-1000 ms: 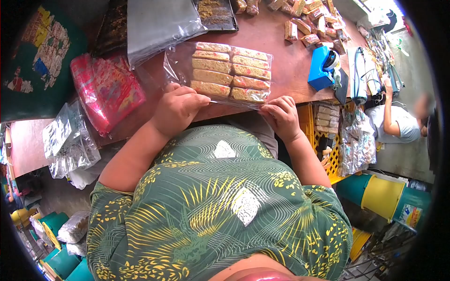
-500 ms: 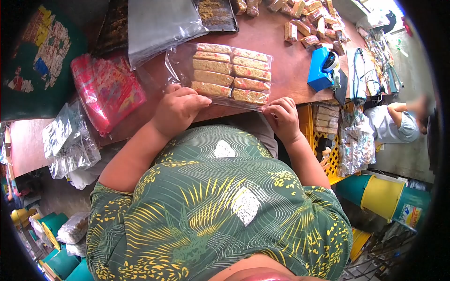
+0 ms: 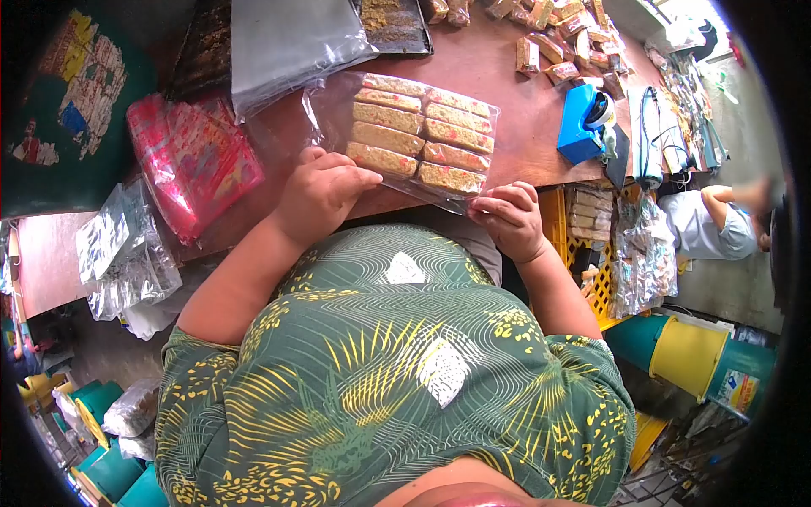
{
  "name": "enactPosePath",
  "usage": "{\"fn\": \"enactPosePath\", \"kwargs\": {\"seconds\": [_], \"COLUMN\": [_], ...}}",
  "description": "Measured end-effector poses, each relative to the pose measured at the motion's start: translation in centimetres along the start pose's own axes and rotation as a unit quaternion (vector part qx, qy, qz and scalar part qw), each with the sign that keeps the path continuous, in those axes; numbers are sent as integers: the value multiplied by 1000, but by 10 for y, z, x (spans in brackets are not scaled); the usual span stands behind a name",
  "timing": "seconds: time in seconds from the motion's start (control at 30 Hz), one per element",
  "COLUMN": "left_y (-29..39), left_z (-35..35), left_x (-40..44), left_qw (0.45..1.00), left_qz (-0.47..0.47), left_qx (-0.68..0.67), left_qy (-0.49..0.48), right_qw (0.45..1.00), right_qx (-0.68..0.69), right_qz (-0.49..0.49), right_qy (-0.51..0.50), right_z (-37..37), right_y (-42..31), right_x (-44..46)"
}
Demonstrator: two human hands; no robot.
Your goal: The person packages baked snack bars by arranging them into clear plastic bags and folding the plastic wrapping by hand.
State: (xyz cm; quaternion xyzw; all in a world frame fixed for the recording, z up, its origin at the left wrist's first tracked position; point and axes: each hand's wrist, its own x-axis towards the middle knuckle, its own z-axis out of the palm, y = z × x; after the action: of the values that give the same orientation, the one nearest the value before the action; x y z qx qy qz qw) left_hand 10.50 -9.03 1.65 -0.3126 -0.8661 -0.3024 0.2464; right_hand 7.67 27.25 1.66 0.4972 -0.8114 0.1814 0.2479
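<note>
A clear plastic bag (image 3: 422, 135) holds several pale bars with red bits, lined up in two columns above the table's near edge. My left hand (image 3: 325, 190) pinches the bag's lower edge at the left of the bars. At the lower right corner, the fingers of my right hand (image 3: 511, 215) are closed on the bag's edge. The bag lies slightly tilted, its right side lower, and its loose clear part stretches to the left.
On the brown table (image 3: 481, 63) are a stack of clear sheets (image 3: 291, 51), a pink package (image 3: 194, 165), a blue tape dispenser (image 3: 579, 127) and a pile of wrapped bars (image 3: 574, 42). A yellow crate (image 3: 601, 287) stands at right; beyond it is another person (image 3: 710, 221).
The bag has turned a little, its right side dipping. My right hand, slightly off the corner half a second ago, now grips it. The other person's arm has come down.
</note>
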Motion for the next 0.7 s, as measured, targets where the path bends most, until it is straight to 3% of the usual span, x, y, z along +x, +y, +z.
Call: {"fn": "enactPosePath", "kwargs": {"seconds": [0.1, 0.3, 0.43, 0.53, 0.63, 0.7], "left_y": [2, 0, -2, -6, -7, -5], "left_z": [-2, 3, 5, 9, 9, 9], "left_x": [2, 3, 6, 4, 11, 16], "left_qw": [1000, 1000, 999, 998, 996, 994], "left_qz": [-2, -9, -24, -38, -48, -67], "left_qx": [-1, -9, 6, 41, 68, 84], "left_qy": [-3, 10, 34, 39, 37, 31], "right_qw": [1000, 973, 902, 814, 777, 784], "right_qx": [10, 144, 271, 402, 443, 413], "right_qz": [-2, 178, 334, 416, 446, 463], "right_qy": [-17, -4, 31, 57, 31, 22], "right_z": [-4, 10, 21, 30, 27, 28], "right_y": [1, 15, 11, 11, 15, 19], "right_x": [7, 0, -7, -10, -3, 1]}}
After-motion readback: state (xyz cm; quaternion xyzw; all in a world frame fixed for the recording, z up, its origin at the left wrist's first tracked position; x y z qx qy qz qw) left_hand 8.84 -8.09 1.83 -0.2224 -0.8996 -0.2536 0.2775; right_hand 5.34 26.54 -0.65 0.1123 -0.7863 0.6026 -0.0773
